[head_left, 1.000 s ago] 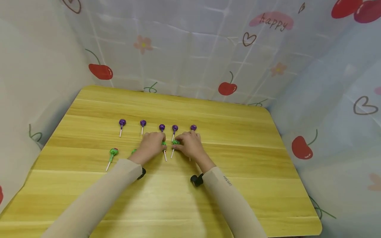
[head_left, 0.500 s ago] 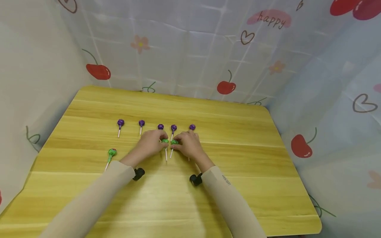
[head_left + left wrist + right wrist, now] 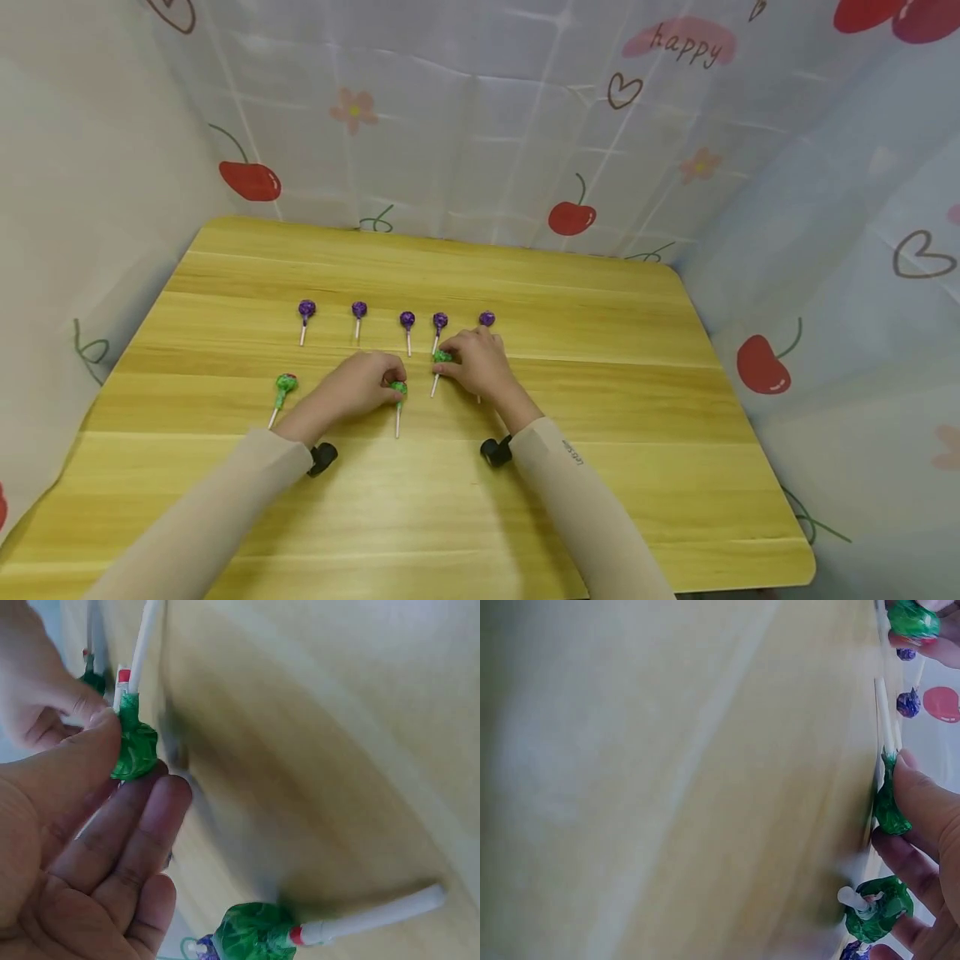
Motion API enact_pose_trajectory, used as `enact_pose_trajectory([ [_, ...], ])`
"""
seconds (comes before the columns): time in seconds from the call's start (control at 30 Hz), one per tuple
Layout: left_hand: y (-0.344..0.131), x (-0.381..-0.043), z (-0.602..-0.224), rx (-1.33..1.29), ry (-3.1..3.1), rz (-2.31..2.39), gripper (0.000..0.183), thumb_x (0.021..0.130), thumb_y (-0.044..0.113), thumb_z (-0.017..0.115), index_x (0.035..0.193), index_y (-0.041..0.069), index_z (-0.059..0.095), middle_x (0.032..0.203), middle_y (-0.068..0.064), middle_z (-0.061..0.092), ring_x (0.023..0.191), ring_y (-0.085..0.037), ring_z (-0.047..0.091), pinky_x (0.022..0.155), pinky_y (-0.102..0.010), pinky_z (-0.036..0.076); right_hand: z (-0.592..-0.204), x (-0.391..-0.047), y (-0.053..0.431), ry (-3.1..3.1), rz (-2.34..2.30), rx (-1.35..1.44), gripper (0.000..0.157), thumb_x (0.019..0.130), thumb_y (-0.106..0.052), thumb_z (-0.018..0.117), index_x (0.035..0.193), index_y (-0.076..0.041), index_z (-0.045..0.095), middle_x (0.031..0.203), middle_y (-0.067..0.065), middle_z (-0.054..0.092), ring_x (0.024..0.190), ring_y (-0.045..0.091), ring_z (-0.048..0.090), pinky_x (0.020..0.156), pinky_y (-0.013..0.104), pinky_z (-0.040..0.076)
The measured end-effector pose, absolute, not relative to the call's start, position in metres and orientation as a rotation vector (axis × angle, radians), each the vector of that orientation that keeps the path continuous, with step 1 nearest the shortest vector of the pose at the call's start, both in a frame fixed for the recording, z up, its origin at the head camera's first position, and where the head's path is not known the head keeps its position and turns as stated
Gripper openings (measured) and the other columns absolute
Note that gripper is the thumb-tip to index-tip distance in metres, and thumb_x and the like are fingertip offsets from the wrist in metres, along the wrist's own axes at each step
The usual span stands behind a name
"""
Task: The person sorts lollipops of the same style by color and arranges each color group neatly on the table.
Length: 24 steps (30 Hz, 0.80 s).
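Thumb and fingers of my left hand [image 3: 358, 385] pinch the head of a green-wrapped lollipop [image 3: 136, 746], its white stick pointing toward me in the head view. A short way to the right, my right hand [image 3: 480, 362] pinches a second green lollipop [image 3: 891, 799] by its wrapper. Another green lollipop [image 3: 881, 907] lies beside the right hand's fingers, mostly hidden by that hand in the head view. Close to the left hand, the left wrist view has a further green lollipop [image 3: 255, 931] on the table.
Several purple lollipops [image 3: 407, 319] form a row beyond the hands on the wooden table [image 3: 600, 500]. One green lollipop [image 3: 286, 383] lies left of the left forearm. A cherry-patterned curtain [image 3: 465, 150] hangs behind the table's far edge.
My left hand has moved left and toward me with its green lollipop, away from the right hand's one. The middle purple lollipop's stick now shows. My right hand stays nearly still.
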<state>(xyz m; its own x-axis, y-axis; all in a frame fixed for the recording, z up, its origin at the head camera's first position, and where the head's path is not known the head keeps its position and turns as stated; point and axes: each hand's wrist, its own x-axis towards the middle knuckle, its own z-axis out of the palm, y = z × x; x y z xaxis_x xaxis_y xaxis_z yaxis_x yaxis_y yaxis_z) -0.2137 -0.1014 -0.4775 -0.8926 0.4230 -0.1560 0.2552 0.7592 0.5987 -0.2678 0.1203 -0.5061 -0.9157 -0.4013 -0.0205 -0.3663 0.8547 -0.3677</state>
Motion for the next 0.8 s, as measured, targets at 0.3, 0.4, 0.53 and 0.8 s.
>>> enact_pose_trajectory([
  [0.3, -0.096, -0.21, -0.479, 0.544, 2.739, 0.731, 0.013, 0.086, 0.02, 0.078, 0.094, 0.013, 0.07, 0.079, 0.004, 0.065, 0.07, -0.013, 0.054, 0.069, -0.032, 0.046, -0.505, -0.267, 0.12, 2.929, -0.55, -0.613, 0.035, 0.086, -0.049, 0.072, 0.112, -0.026, 0.074, 0.111, -0.008, 0.072, 0.103, 0.019, 0.049, 0.087, 0.037, 0.032],
  [0.4, -0.095, -0.211, -0.48, 0.531, 2.741, 0.727, 0.014, 0.085, 0.02, 0.079, 0.093, 0.013, 0.07, 0.079, 0.004, 0.065, 0.07, -0.013, 0.055, 0.069, -0.032, 0.046, -0.503, -0.267, 0.12, 2.917, -0.543, -0.619, 0.034, 0.086, -0.049, 0.072, 0.111, -0.026, 0.074, 0.11, -0.009, 0.072, 0.102, 0.019, 0.049, 0.086, 0.037, 0.032],
  [0.53, -0.093, -0.211, -0.481, 0.519, 2.738, 0.723, 0.014, 0.084, 0.02, 0.079, 0.091, 0.013, 0.07, 0.077, 0.004, 0.065, 0.069, -0.013, 0.055, 0.069, -0.032, 0.046, -0.496, -0.268, 0.121, 2.904, -0.582, -0.626, 0.033, 0.084, -0.047, 0.075, 0.109, -0.025, 0.076, 0.106, -0.009, 0.073, 0.099, 0.018, 0.048, 0.086, 0.037, 0.033],
  [0.8, -0.093, -0.21, -0.479, 0.523, 2.758, 0.728, 0.015, 0.083, 0.018, 0.08, 0.091, 0.011, 0.07, 0.079, 0.003, 0.066, 0.071, -0.014, 0.057, 0.071, -0.034, 0.049, -0.478, -0.256, 0.124, 2.812, -0.616, -0.751, 0.033, 0.085, -0.041, 0.077, 0.112, -0.024, 0.075, 0.106, -0.009, 0.073, 0.108, 0.017, 0.049, 0.097, 0.043, 0.036],
])
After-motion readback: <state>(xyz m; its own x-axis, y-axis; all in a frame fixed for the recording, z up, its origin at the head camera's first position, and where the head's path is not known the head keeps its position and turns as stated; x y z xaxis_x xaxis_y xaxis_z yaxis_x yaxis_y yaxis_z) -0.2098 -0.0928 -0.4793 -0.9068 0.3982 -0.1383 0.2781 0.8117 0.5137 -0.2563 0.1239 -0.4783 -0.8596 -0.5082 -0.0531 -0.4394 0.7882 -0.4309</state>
